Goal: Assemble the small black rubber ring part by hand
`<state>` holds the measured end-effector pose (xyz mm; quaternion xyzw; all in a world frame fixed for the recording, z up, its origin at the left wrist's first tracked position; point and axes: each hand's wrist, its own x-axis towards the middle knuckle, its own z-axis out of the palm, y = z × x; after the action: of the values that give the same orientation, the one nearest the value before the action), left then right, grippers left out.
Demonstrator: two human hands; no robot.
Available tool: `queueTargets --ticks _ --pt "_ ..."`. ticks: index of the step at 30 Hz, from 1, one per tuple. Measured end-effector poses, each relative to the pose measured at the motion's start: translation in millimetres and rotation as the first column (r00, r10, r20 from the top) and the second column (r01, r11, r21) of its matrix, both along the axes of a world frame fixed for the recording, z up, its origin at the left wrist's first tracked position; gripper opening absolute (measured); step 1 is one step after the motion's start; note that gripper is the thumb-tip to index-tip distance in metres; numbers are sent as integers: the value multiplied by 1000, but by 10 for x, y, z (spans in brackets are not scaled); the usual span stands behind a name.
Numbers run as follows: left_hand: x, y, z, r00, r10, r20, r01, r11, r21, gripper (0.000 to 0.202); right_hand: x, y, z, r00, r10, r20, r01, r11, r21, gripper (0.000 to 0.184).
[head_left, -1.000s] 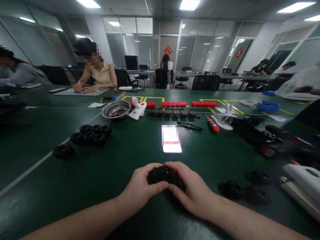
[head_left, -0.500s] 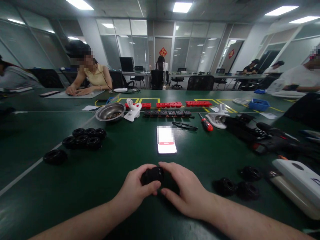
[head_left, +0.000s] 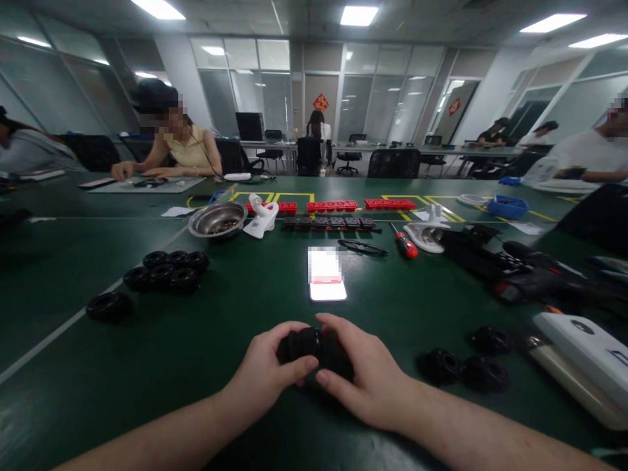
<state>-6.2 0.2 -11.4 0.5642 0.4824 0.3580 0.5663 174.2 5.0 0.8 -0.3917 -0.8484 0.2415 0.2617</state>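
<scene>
The left grip (head_left: 269,366) stays clamped on a black ribbed part (head_left: 308,341), while the right grip (head_left: 370,373), now drawn slightly away, curves apart just beside it, apparently leaving the left supporting it.

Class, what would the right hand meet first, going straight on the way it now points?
Probably the black part held in the left hand, though the left thumb looks about as close; depth is unclear.
</scene>
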Motion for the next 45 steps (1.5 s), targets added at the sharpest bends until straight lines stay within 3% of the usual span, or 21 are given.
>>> queueTargets --ticks 4,6,8,10,12,15,18,21,24,27,30,34,39,41,43,45 --pt "-5 -9 1 989 55 -135 -45 996 81 39 -1 52 -37 996 -94 1 92 981 -173 28" --pt "-17 -9 -7 978 32 -207 1 988 156 39 -5 61 -39 996 -71 61 80 985 -150 34" --pt "-32 -4 -25 975 -16 -223 61 979 195 41 -4 49 -25 995 -22 98 28 997 -68 29" --pt "-44 5 -42 983 -55 -177 87 981 176 40 1 27 -4 995 51 88 -54 998 27 24" --pt "-44 11 -47 990 -59 -129 76 988 133 38 7 12 9 994 94 56 -98 993 72 37" --pt "-22 6 -12 990 -13 -144 30 993 118 34 7 19 -3 1000 6 9 -6 1000 13 43" --pt "1 -8 41 982 9 -187 19 990 143 35 -5 47 -36 997 -83 12 83 993 -86 23" --pt "-7 -8 48 979 -27 -202 62 984 167 40 -18 53 -47 996 -64 57 70 992 -107 25" --pt "-28 4 8 992 -88 -92 98 988 118 41 -16 27 -21 1000 11 8 -11 998 -54 16" --pt "-25 11 -15 995 -95 -19 96 995 36 37 2 5 7 993 99 -63 -97 995 39 40" --pt "-2 5 6 995 -73 -67 75 997 22 33 16 14 3 996 12 -84 -8 999 41 48" --pt "15 3 39 988 -7 -154 16 998 57 36 7 49 -28 997 -82 -15 81 995 -63 21" --pt "-7 16 -6 996 -61 -64 64 996 59 39 -1 39 4 998 8 -59 -10 999 -43 17" --pt "-14 10 -19 996 -86 -11 86 996 11 39 7 28 19 993 69 -94 -73 997 -33 29" --pt "-13 -1 -9 996 -91 -16 91 996 -12 38 15 27 13 993 62 -100 -66 997 -38 37" --pt "-7 -11 19 994 -77 -73 79 997 19 37 18 36 -12 994 8 -111 -16 998 -66 33"
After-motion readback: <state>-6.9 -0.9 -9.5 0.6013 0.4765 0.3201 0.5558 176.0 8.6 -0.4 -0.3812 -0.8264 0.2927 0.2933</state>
